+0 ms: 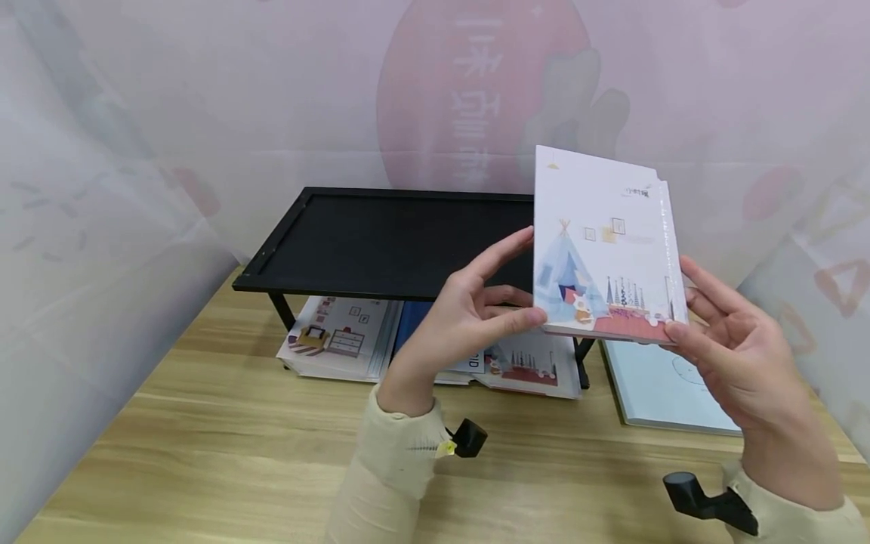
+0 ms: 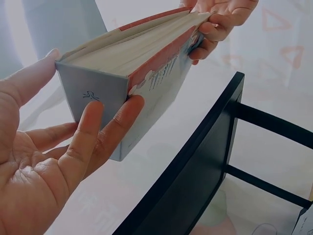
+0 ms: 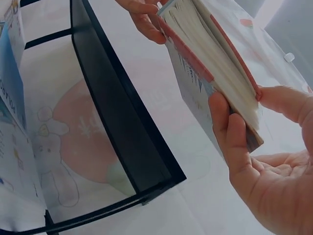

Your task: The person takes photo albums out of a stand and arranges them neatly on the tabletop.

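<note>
1. While both hands hold it in the air above the bench's right half, the book [image 1: 601, 249] stands upright, a thick rectangular block with a glossy cover showing a tent and a room; its page block is pale and its cover edge red.
2. Left hand [image 1: 469, 317]: fingers nearly straight, thumb and fingers pinching the book's lower left corner. In the left wrist view the fingertips [image 2: 93, 110] press the grey-blue spine end.
3. Right hand [image 1: 730, 344]: fingers lightly bent, pinching the book's lower right corner between thumb and fingers, palm open behind it.
4. A black shelf [image 1: 387, 242], flat, matt and rimmed, stands on thin black legs at the bench's [image 1: 224, 446] back edge. The bench is light wood with a visible grain.
5. Count: one book in the hands, one shelf, and several flat books under the shelf [image 1: 340, 336]; at least three covers show there, one blue between two illustrated ones, but the exact number is hard to tell because they overlap and the left hand hides part of them.
6. One more pale book [image 1: 652, 389] lies flat toward the bench's right edge, partly hidden by the right hand.
7. Small print on the held cover is too fine to read. Cream sleeves cover both wrists, each carrying a black camera mount.
</note>
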Motion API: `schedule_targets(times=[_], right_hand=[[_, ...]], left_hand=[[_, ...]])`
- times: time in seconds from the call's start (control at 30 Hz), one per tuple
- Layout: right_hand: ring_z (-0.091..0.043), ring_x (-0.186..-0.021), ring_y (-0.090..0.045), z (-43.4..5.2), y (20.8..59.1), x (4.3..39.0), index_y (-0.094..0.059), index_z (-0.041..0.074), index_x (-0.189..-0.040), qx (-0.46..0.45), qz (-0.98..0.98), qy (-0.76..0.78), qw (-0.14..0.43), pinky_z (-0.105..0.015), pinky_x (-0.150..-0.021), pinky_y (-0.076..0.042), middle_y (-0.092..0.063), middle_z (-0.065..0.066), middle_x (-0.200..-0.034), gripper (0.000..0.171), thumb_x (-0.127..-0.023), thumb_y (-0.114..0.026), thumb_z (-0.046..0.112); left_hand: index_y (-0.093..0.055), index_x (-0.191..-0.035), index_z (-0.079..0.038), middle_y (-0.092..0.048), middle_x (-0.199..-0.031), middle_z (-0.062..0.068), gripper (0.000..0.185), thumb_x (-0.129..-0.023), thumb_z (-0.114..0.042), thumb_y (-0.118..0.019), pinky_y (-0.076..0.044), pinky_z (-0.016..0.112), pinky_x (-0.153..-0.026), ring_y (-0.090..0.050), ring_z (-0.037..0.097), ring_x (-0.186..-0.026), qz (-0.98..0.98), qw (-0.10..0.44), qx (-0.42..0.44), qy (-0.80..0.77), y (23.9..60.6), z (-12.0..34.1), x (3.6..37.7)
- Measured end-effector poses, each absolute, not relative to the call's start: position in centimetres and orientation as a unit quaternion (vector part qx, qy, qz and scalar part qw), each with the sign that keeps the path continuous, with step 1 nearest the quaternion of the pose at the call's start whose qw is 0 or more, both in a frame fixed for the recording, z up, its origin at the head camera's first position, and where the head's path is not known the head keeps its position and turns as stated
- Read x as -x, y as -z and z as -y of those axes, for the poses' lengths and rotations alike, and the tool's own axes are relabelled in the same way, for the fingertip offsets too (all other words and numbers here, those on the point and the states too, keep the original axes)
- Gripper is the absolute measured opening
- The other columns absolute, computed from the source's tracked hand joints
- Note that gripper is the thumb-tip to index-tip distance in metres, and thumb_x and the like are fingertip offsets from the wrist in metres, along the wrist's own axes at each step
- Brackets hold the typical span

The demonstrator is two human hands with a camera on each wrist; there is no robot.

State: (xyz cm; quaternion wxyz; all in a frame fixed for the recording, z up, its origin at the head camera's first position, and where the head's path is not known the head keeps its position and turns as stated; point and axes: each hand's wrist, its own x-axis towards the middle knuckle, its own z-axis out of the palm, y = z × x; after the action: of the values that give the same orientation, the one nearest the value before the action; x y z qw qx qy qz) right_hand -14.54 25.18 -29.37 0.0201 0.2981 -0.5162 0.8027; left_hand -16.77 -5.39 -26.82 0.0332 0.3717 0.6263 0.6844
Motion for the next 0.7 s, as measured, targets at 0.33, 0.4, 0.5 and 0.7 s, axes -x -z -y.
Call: schedule_targets(times=[0.33, 0.4, 0.5, 0.7], right_hand=[[-0.031, -0.119, -0.064, -26.9, 29.8, 14.2, -0.010, -0.005, -0.157, -0.341, 0.487, -0.804, -0.015, -0.030, -0.091, -0.056, -0.052, -0.023, -0.140, 0.079, -0.087, -0.032, -0.034], [-0.030, -0.122, -0.062, -27.2, 29.8, 14.2, -0.008, -0.004, -0.157, -0.351, 0.489, -0.798, -0.022, -0.031, -0.093, -0.055, -0.049, -0.023, -0.143, 0.080, -0.086, -0.031, -0.035], [-0.029, -0.125, -0.060, -27.7, 29.8, 14.2, -0.006, -0.004, -0.157, -0.362, 0.505, -0.783, -0.028, -0.031, -0.093, -0.055, -0.046, -0.021, -0.147, 0.082, -0.086, -0.030, -0.036], [-0.021, -0.122, -0.062, -28.8, 29.4, 13.5, -0.004, -0.007, -0.156, -0.356, 0.583, -0.730, 0.003, -0.025, -0.090, -0.055, -0.044, -0.017, -0.151, 0.082, -0.085, -0.032, -0.036]], left_hand=[[-0.019, -0.160, -0.015, -0.022, -0.164, -0.003, 0.090, -0.088, 0.013, -0.065, -0.059, 0.029, -0.082, -0.066, 0.025, -0.102, -0.621, 0.069, -0.385, -0.679, 27.1, 4.3, 16.6], [-0.018, -0.160, -0.016, -0.022, -0.164, -0.003, 0.091, -0.088, 0.013, -0.065, -0.058, 0.029, -0.082, -0.065, 0.023, -0.102, -0.621, 0.073, -0.386, -0.678, 27.1, 4.1, 16.6], [-0.015, -0.161, -0.019, -0.019, -0.165, -0.004, 0.095, -0.087, 0.012, -0.067, -0.058, 0.029, -0.082, -0.065, 0.023, -0.101, -0.623, 0.079, -0.389, -0.674, 27.2, 3.8, 16.5], [-0.008, -0.161, -0.025, -0.011, -0.166, -0.011, 0.101, -0.088, 0.011, -0.067, -0.058, 0.028, -0.082, -0.065, 0.024, -0.108, -0.623, 0.102, -0.404, -0.662, 27.6, 2.9, 16.4]])
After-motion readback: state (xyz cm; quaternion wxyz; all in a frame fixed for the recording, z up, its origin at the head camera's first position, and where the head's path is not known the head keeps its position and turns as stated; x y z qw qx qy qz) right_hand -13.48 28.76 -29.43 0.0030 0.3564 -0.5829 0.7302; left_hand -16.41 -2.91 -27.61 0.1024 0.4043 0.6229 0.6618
